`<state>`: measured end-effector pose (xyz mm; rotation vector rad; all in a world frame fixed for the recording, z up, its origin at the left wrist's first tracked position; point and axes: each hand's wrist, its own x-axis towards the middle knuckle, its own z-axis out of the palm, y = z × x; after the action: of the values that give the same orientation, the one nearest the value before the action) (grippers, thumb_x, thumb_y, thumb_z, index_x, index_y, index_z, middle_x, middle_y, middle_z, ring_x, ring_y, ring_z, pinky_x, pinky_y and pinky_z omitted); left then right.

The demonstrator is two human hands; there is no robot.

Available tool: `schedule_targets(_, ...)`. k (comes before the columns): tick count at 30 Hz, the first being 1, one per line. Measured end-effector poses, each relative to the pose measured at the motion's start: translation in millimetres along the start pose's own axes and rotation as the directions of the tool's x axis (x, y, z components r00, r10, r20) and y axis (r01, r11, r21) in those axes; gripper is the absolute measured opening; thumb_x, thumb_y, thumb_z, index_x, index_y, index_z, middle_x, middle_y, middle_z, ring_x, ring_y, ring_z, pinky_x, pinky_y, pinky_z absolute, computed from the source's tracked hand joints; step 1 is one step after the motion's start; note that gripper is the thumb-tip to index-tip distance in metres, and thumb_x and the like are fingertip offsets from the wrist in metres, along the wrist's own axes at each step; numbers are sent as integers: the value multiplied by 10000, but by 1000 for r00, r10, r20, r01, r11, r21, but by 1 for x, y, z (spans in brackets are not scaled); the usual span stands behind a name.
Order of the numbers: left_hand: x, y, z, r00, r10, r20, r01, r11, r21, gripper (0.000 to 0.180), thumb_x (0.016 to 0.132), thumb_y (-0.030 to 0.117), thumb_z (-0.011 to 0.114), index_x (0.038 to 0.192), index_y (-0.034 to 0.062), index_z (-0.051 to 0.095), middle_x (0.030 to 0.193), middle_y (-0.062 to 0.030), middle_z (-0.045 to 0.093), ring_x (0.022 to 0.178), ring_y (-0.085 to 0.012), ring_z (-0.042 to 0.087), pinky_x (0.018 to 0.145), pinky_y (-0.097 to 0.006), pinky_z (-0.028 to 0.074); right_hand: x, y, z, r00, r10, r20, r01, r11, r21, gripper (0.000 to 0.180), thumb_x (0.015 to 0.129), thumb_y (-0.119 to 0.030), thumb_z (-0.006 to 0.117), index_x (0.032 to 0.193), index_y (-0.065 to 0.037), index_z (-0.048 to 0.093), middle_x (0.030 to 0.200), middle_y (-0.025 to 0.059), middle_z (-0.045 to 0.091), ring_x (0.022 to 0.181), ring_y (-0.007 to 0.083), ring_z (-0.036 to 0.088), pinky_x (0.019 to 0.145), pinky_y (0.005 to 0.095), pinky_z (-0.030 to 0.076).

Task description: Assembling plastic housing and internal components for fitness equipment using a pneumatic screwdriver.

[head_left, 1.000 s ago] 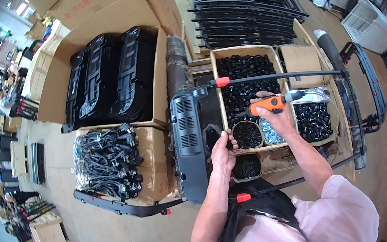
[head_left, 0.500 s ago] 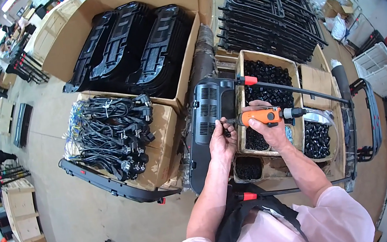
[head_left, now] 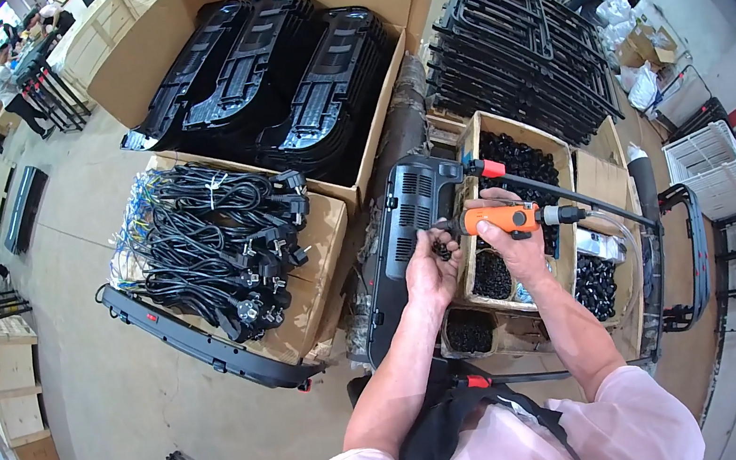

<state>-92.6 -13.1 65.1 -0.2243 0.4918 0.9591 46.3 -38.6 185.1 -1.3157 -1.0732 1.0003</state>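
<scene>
My right hand (head_left: 520, 250) is wrapped round an orange power screwdriver (head_left: 501, 219), which lies level with its tip toward my left hand and a clear hose at its rear. Small black screws (head_left: 440, 249) sit in my cupped left hand (head_left: 433, 274), palm partly up, fingers curled over them near the screwdriver's tip. Under and beside that hand is a long black plastic panel (head_left: 401, 249) with vent slots. A black tube frame (head_left: 571, 189) with red end pieces reaches from the panel across the parts boxes to the right.
Divided wooden boxes hold black plastic parts (head_left: 517, 160) and small screws (head_left: 491, 276). On the left, a cardboard box (head_left: 321, 265) carries bundled black power cables (head_left: 212, 239). Black moulded shells (head_left: 248, 62) fill a large carton behind. Stacked black frames (head_left: 515, 65) stand far right; people work in the distance.
The whole view has shifted slightly. My left hand has turned its palm further up, so the screws in it show more. The right hand keeps its grip on the screwdriver.
</scene>
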Motion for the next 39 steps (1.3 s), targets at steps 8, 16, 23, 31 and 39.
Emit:
schedule_targets(8, -31, -4, -3, 998, -67, 5, 63, 954, 294, 298, 1134, 255, 524, 1249, 16, 660, 1108, -77, 717, 952, -175, 693, 838, -325, 599, 58, 7, 36, 998, -52, 27, 53, 998, -42, 540, 919, -100, 792, 1387, 40, 565, 1261, 175, 731, 1181, 218, 684, 1085, 377, 528)
schedule_targets(16, -32, 11, -18, 990, -94, 106, 57, 950, 306, 289, 1117, 227, 574, 1276, 15, 688, 1031, -44, 719, 881, -139, 693, 781, -264, 600, 86, 20, 57, 995, -56, 81, 66, 991, -117, 503, 939, -98, 781, 1390, 6, 584, 1255, 140, 738, 1164, 192, 687, 1078, 364, 527)
schedule_targets(23, -38, 22, -7, 997, -76, 3, 73, 970, 232, 275, 1109, 205, 588, 1278, 12, 689, 993, -36, 717, 787, -118, 692, 721, -243, 609, 92, 26, 64, 994, -51, 98, 64, 988, -137, 499, 926, -104, 800, 1368, 10, 598, 1240, 131, 740, 1159, 188, 688, 1079, 359, 527)
schedule_targets(31, -30, 26, -8, 999, -35, -33, 42, 975, 217, 277, 1096, 256, 621, 1246, 39, 707, 971, -10, 718, 776, -109, 686, 716, -251, 613, 120, 12, 76, 980, -49, 194, 106, 951, -291, 447, 874, -124, 845, 1268, -3, 674, 1137, 90, 760, 1047, 157, 710, 977, 326, 567)
schedule_targets(39, -21, 32, -3, 993, 47, -107, -34, 992, 121, 283, 1078, 323, 649, 1146, 59, 726, 888, -15, 673, 759, -132, 663, 658, -268, 609, 131, 6, 81, 956, -23, 292, 139, 913, -384, 416, 837, -171, 847, 1199, -6, 723, 1100, 99, 777, 1046, 172, 724, 967, 330, 563)
